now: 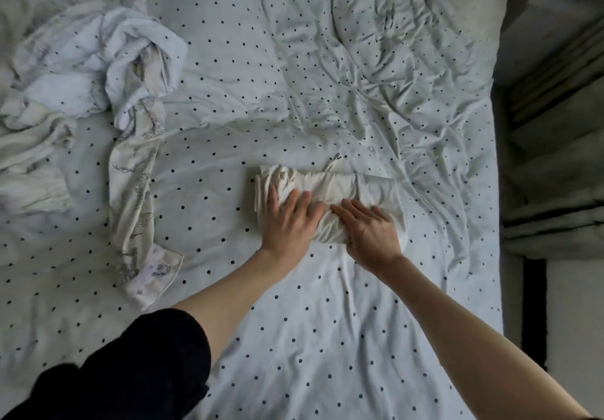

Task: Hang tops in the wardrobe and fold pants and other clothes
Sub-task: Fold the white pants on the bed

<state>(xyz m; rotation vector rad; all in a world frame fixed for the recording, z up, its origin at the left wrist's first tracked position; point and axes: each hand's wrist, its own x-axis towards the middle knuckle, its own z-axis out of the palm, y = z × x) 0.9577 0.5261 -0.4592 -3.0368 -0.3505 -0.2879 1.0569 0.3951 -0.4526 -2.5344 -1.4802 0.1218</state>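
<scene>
Leftward, crumpled clothes beside patterned pants.

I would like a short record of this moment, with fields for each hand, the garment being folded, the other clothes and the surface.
left hand: left hand lies flat, pressing the cream garment
right hand: right hand lies flat on the same garment
garment: cream garment, folded into a compact bundle
other clothes: crumpled pile at far left; printed garment stretched out beside it
surface: dotted bedsheet, wrinkled
</scene>
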